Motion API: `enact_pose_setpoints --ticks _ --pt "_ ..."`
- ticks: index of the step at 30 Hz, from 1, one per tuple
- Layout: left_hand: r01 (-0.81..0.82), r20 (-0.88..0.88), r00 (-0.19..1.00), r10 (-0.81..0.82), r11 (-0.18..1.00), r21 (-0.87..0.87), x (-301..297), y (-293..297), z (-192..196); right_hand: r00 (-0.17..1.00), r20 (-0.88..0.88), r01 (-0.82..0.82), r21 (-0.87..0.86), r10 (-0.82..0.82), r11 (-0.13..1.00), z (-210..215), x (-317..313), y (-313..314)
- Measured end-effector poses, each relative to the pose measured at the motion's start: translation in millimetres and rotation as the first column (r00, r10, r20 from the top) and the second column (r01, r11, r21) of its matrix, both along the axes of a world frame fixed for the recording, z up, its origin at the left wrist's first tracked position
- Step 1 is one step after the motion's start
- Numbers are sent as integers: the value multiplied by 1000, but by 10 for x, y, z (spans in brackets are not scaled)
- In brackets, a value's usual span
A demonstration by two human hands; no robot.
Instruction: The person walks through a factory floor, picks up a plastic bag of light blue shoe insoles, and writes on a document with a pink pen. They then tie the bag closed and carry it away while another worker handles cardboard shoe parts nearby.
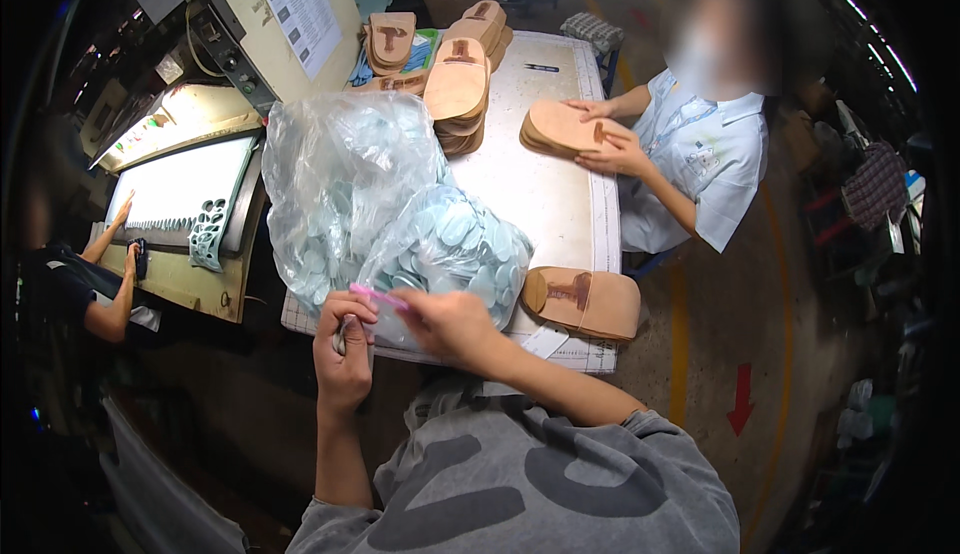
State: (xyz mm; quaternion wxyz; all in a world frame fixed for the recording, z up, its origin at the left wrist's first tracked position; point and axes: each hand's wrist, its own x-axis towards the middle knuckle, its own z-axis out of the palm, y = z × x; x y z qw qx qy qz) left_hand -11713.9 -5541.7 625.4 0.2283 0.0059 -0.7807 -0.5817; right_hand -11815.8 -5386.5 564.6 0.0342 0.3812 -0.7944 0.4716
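In front of me a clear plastic bag [330, 154] full of light-blue oval pieces [470, 234] rests on the white table. A thin pink strip [378, 297] runs between my two hands at the bag's near side. My left hand [345, 346] is closed, its thumb and fingertips on one end of the strip; something greyish shows in its palm, too small to name. My right hand [450, 326] pinches the other end against the bag, its fingertips partly hidden.
Tan insole stacks [460, 79] stand at the table's far side, with another insole stack [585, 302] at the near right corner. Across the white table [540, 69], a co-worker [700, 144] holds insoles [565, 129]. At left, another person's hands work beside a lit machine bed [185, 189].
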Motion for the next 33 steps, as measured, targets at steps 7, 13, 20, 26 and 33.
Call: enact_pose_setpoints --ticks 7,13,20,26,33 --pt "89 19 996 -88 995 -46 56 49 68 972 227 -110 184 67 977 33 -37 -42" --pt "32 -22 999 -29 988 151 142 -50 161 996 49 -88 310 76 947 380 -233 263" --pt "-52 -112 986 127 858 512 88 -87 189 981 -143 -85 275 128 958 860 -428 1003" --pt "106 163 981 -108 994 21 -62 267 287 883 -252 -379 114 396 918 1074 23 915" --pt "258 194 957 -217 940 -224 -207 363 225 949 -81 -316 -300 306 900 996 -160 873"
